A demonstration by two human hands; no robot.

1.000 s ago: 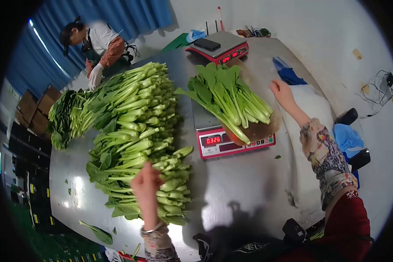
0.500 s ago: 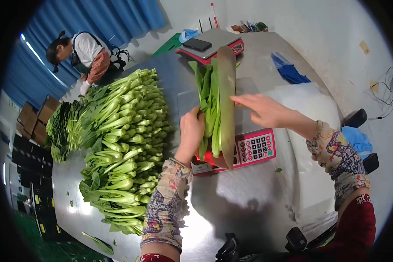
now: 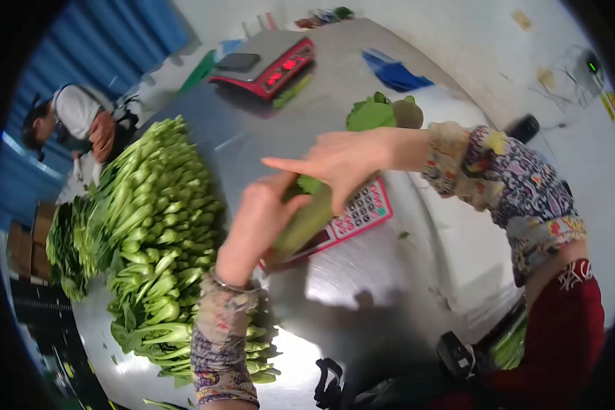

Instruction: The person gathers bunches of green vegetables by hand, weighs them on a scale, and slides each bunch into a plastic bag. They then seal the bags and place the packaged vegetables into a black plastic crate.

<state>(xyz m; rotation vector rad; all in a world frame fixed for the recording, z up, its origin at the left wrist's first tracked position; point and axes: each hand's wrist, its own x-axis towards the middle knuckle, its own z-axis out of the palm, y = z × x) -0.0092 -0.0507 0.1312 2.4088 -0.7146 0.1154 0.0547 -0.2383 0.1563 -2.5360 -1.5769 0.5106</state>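
A bundle of leafy greens (image 3: 372, 115) lies slantwise over the near weighing scale (image 3: 363, 210), partly covered by a brownish-green wrapping sheet (image 3: 306, 224). My left hand (image 3: 258, 210) is closed around the bundle's lower left side. Across its middle, my right hand (image 3: 345, 162) grips from above, index finger stretched toward my left hand and thumb down along the sheet. The hands nearly meet and hide much of the bundle. Most of the scale's platform is hidden too; its red keypad edge shows.
A large pile of green stalks (image 3: 160, 225) fills the table's left side. Behind stand a second red scale (image 3: 280, 68) with a phone (image 3: 239, 62) on it, and a blue cloth (image 3: 396, 72). White plastic sheets (image 3: 451, 232) lie right. Another person (image 3: 82, 119) works at far left.
My right hand has moved left across the bundle, close to my left hand. The bundle now leans to the right at its leafy end. The whole view has shifted and turned.
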